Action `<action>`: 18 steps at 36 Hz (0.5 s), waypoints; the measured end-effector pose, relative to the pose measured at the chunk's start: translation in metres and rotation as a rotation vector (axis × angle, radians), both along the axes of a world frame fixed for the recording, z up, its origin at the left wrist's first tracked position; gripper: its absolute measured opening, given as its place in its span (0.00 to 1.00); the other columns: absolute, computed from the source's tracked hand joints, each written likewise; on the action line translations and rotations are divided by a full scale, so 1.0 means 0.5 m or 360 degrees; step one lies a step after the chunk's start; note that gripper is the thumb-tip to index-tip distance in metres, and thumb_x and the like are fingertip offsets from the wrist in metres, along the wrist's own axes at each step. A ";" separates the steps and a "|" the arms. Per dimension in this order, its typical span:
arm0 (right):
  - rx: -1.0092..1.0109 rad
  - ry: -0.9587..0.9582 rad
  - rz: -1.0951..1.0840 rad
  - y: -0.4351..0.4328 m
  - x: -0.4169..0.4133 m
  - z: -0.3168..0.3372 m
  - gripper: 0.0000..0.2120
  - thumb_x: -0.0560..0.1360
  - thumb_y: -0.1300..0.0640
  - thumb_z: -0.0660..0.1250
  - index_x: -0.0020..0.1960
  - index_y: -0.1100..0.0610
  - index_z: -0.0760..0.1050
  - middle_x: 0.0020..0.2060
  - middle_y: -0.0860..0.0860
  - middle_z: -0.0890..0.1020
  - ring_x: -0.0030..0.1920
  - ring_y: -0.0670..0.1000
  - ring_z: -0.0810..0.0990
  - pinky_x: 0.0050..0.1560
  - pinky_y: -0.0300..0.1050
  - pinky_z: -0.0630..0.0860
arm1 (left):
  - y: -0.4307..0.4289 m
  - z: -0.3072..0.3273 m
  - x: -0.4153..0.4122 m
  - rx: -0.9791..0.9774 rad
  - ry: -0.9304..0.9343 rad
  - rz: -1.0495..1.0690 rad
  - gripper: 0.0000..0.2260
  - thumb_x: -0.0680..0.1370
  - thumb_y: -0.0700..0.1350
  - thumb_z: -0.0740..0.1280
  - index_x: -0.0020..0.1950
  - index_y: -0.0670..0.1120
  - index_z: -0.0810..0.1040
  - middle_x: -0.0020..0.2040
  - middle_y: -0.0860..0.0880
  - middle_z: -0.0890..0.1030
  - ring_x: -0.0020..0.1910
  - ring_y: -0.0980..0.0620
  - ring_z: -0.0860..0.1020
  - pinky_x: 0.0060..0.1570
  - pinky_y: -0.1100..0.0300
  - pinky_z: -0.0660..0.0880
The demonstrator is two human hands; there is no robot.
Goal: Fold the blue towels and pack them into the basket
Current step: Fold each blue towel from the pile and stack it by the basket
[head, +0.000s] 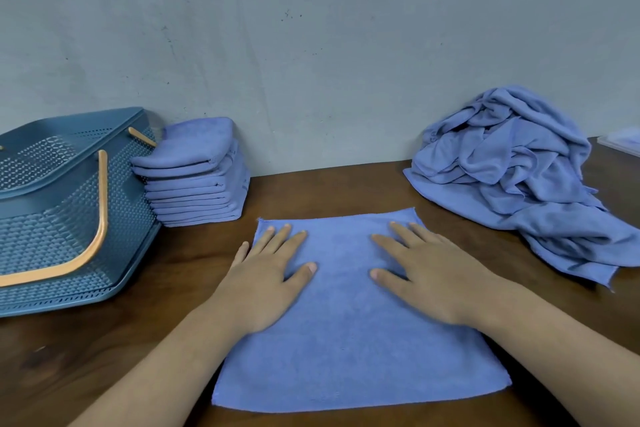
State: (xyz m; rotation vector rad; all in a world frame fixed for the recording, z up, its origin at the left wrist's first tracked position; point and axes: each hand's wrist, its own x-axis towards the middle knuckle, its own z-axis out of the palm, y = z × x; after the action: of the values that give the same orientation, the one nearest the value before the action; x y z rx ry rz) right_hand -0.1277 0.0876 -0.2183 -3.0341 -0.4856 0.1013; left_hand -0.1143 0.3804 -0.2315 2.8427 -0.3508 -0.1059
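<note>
A blue towel (349,340) lies flat and open on the brown table (104,357). Both hands rest on the far half of the towel, palms down, with fingers straight and spread. The left hand (266,281) is on the towel's left side, its little finger right at the edge. The right hand (429,274) is on the towel's right side. The hands are apart and hold nothing. Far to the left of the towel sits a blue basket (52,239) with an orange handle (100,218). A stack (197,184) of folded blue cloths stands behind the towel to the left, just beside the basket. A pile (509,166) of loose blue cloths lies behind the towel to the right, against the grey wall (311,45).
</note>
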 end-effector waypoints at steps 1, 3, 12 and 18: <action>-0.0007 -0.0098 0.0011 0.007 0.001 0.003 0.40 0.78 0.26 0.38 0.85 0.42 0.51 0.85 0.51 0.53 0.84 0.55 0.50 0.83 0.52 0.53 | 0.001 -0.001 0.000 -0.0028 -0.0013 0.0002 0.31 0.83 0.71 0.50 0.85 0.65 0.49 0.86 0.63 0.44 0.84 0.60 0.38 0.83 0.49 0.39; 0.0084 -0.0183 0.0185 0.026 0.002 0.007 0.36 0.80 0.28 0.41 0.84 0.41 0.54 0.85 0.49 0.55 0.84 0.53 0.52 0.83 0.51 0.52 | 0.004 -0.002 0.001 -0.0095 -0.0033 -0.0004 0.31 0.83 0.71 0.52 0.85 0.64 0.51 0.86 0.62 0.46 0.84 0.61 0.40 0.83 0.51 0.41; 0.0191 0.0177 -0.0004 -0.007 0.038 -0.003 0.34 0.80 0.24 0.47 0.83 0.30 0.46 0.85 0.43 0.41 0.84 0.48 0.37 0.83 0.51 0.39 | 0.000 0.011 -0.007 0.0063 0.0067 -0.0015 0.36 0.78 0.78 0.49 0.84 0.70 0.44 0.85 0.64 0.39 0.83 0.58 0.32 0.83 0.47 0.37; 0.0159 -0.0033 -0.0257 -0.051 0.061 -0.011 0.38 0.78 0.23 0.41 0.84 0.37 0.53 0.85 0.43 0.51 0.85 0.49 0.48 0.83 0.58 0.44 | 0.013 0.010 0.006 -0.0379 -0.0095 0.0127 0.32 0.81 0.71 0.59 0.83 0.63 0.61 0.85 0.62 0.55 0.85 0.58 0.47 0.84 0.48 0.48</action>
State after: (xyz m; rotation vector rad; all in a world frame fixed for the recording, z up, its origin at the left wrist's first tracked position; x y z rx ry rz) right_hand -0.0971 0.0623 -0.2238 -2.9641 -0.2377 0.0359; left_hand -0.1113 0.3867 -0.2264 2.6236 -0.2440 0.0348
